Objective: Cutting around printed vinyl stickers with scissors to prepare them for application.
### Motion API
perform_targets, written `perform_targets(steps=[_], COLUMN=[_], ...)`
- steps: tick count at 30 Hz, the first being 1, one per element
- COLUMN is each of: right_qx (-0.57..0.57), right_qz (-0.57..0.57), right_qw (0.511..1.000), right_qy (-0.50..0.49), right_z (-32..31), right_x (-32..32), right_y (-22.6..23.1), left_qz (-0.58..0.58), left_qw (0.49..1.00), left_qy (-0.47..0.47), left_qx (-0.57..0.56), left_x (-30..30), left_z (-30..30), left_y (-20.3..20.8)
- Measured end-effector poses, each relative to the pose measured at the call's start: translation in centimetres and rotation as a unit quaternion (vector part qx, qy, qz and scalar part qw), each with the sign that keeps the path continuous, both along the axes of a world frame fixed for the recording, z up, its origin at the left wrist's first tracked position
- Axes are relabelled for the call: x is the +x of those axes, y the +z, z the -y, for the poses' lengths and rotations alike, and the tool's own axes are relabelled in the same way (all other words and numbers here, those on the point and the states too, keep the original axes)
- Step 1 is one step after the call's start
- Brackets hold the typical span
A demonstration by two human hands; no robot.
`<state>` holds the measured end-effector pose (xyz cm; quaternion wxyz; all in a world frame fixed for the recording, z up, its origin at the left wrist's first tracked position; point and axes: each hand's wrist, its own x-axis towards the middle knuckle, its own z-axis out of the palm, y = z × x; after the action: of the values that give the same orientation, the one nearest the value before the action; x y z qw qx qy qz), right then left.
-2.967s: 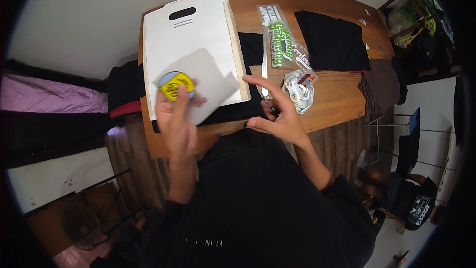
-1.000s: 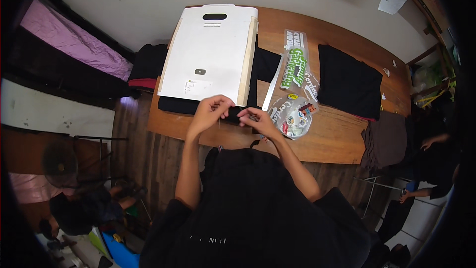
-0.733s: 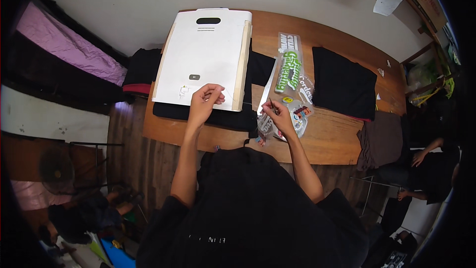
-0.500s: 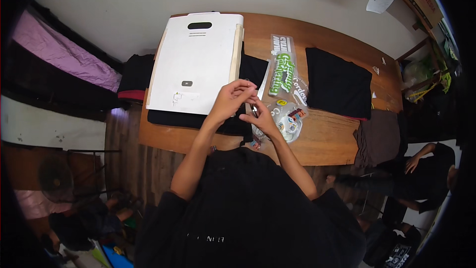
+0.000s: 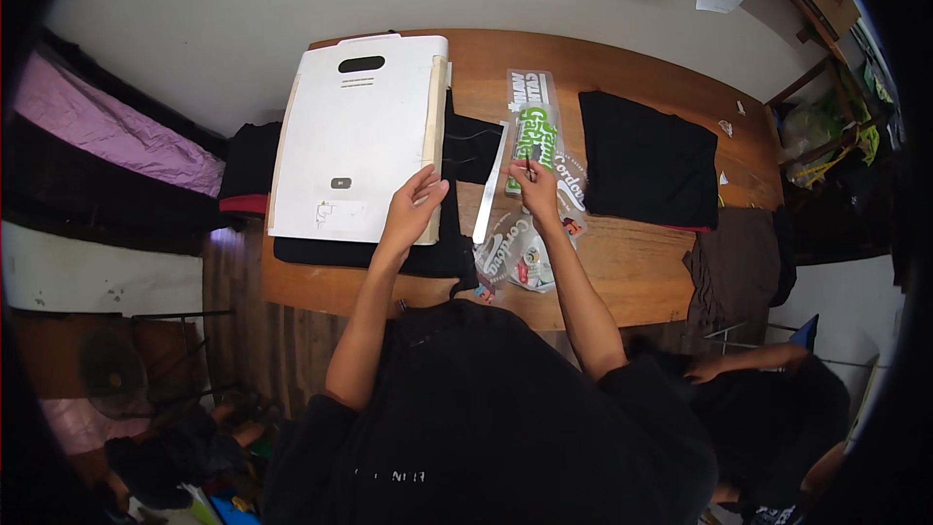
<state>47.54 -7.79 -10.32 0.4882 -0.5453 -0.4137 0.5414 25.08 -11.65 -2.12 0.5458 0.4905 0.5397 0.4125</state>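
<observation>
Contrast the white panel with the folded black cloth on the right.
The white panel looks rigid; the folded black cloth looks soft. The panel bears a dark oblong near its top; the cloth's top looks plain. The panel also appears larger than the cloth. Both are roughly four-sided.

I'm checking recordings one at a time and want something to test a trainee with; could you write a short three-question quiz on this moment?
1. Multiple choice: What shape is the dark slot near the far edge of the white panel? a) triangle b) rounded oblong c) star
2. True or false: The brown cloth lies to the left of the white panel.
3. Fill in: Of the person's two hands, the ____ one is nearer the printed clear plastic sheets.

Key:
1. b
2. False; it is at the right end of the wooden table.
3. right; the left hand is by the white panel's near right corner.
</observation>
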Motion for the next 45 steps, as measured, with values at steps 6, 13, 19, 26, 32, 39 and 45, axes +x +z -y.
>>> perform_targets(steps=[6,13,19,26,32,39,45], right_qx=[0.178,-0.093,-0.013,-0.171,-0.173,0.025,0.134], right_qz=[0.239,0.387,0.418,0.514,0.541,0.439,0.089], right_qw=[0.953,0.915,0.905,0.84,0.823,0.89,0.979], right_qy=[-0.062,-0.065,-0.08,0.036,0.024,-0.118,-0.129], right_z=[-0.9,7.0,5.6,-0.4,-0.5,2.1,5.5], right_x=[3.5,6.2,3.7,3.6,3.3,5.5,5.2], right_y=[-8.3,-6.5,-3.9,-4.8,-6.8,-6.7,-2.1], left_qz=[0.065,0.1,0.087,0.096,0.088,0.099,0.093], left_qw=[0.996,0.986,0.987,0.987,0.988,0.987,0.986], left_qy=[-0.039,0.028,0.004,-0.028,-0.017,-0.031,-0.059], left_qx=[-0.052,-0.129,-0.132,-0.124,-0.126,-0.127,-0.128], left_x=[0.0,-2.5,-2.2,-1.3,-1.9,-1.7,-0.5], left_z=[3.1,7.1,7.2,6.4,6.8,6.7,6.2], left_y=[-2.1,-6.8,-6.3,-5.5,-5.9,-6.2,-7.1])
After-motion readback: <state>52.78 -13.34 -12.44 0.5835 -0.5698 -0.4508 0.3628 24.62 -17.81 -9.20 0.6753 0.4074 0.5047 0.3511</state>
